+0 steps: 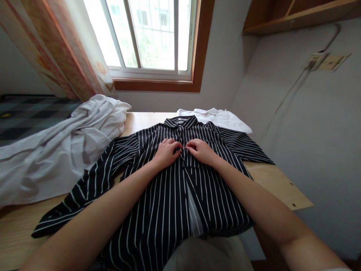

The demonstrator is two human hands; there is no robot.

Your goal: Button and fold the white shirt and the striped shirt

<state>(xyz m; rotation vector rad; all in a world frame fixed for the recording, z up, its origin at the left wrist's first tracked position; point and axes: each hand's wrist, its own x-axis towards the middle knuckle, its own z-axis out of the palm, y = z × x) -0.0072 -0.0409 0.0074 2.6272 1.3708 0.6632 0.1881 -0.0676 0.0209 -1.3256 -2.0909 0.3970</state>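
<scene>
A black shirt with white stripes (166, 195) lies front side up, its collar at the far end and its sleeves spread to both sides. The front is parted in its lower half. My left hand (168, 152) pinches the shirt's front edge at chest height, left of the opening. Just right of it, my right hand (200, 150) pinches the cloth on the other side of the opening. The two sets of fingertips are close together. Any button between them is too small to make out.
The wooden table (278, 184) bears a heap of white cloth (93, 131) at the left and a folded white garment (220, 118) behind the shirt. Beyond are a window (152, 34), a curtain (64, 41) and a wall socket with a cable (317, 62).
</scene>
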